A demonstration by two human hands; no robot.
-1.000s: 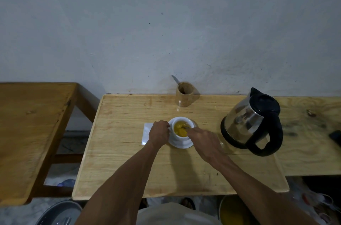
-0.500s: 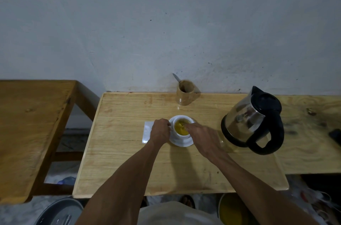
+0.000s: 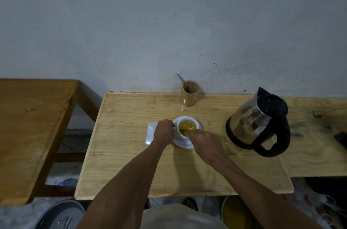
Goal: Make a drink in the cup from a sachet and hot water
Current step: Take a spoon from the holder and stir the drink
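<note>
A person's right hand [image 3: 205,144], arm outstretched, pinches a spoon [image 3: 183,130] in the yellow drink while the left hand [image 3: 164,132] grips the white cup [image 3: 187,127] on its saucer [image 3: 185,144], mid-counter [image 3: 131,153] beside a steel kettle [image 3: 257,121].

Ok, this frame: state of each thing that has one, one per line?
cup: upright on saucer, holds yellow liquid.
spoon: tip in the liquid.
kettle: upright, lid shut.
wooden holder: upright, one utensil inside.
white sachet: flat on table.
left hand: closed at cup's side.
right hand: fingers pinching the spoon.
</note>
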